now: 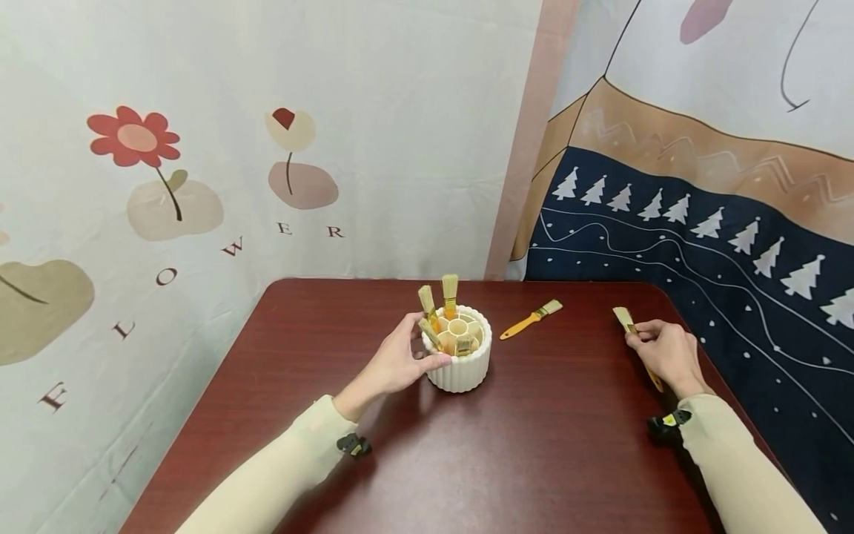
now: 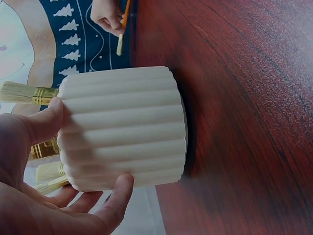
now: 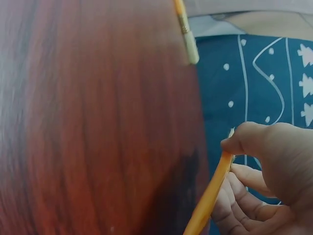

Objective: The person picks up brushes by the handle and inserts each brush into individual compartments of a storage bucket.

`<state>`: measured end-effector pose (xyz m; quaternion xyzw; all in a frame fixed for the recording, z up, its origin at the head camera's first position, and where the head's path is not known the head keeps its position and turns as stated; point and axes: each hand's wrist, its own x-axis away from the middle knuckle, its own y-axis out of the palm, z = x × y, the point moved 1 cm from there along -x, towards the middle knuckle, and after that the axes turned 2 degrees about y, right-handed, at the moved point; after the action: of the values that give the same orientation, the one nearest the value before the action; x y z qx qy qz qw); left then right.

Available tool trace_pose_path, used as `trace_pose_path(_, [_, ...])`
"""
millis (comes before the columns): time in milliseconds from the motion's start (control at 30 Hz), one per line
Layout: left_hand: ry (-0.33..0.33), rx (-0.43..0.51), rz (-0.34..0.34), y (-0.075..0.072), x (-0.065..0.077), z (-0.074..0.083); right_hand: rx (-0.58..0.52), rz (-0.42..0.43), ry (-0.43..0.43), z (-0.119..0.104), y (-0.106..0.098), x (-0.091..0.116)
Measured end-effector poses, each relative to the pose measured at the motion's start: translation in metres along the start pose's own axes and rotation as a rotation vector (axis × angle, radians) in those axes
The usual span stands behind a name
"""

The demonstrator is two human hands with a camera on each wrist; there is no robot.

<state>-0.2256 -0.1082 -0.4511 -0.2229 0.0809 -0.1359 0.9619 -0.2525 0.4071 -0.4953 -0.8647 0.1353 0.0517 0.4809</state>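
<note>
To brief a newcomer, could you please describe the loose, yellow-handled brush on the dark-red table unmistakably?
On the dark-red, wood-grained table, find the round, ribbed white holder. To its right lies the yellow-handled, pale-bristled brush, the only one neither in the holder nor in the right hand.

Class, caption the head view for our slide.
Left hand grips a ribbed white brush holder while the right hand pinches a yellow-handled paintbrush.

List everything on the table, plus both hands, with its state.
White holder: upright, partly filled
Brushes in holder: bristles up, at least one leaning
Loose brush: lying on the table
Held brush: pinched, bristles forward
Left hand: gripping the white holder
Right hand: pinching the held brush
</note>
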Motion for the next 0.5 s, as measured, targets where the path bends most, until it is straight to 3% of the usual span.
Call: trace_pose_path(500, [-0.018,0.008,-0.015,-0.001,-0.002,-0.001,-0.146,0.021,-0.017,-0.059,-0.005,0.014])
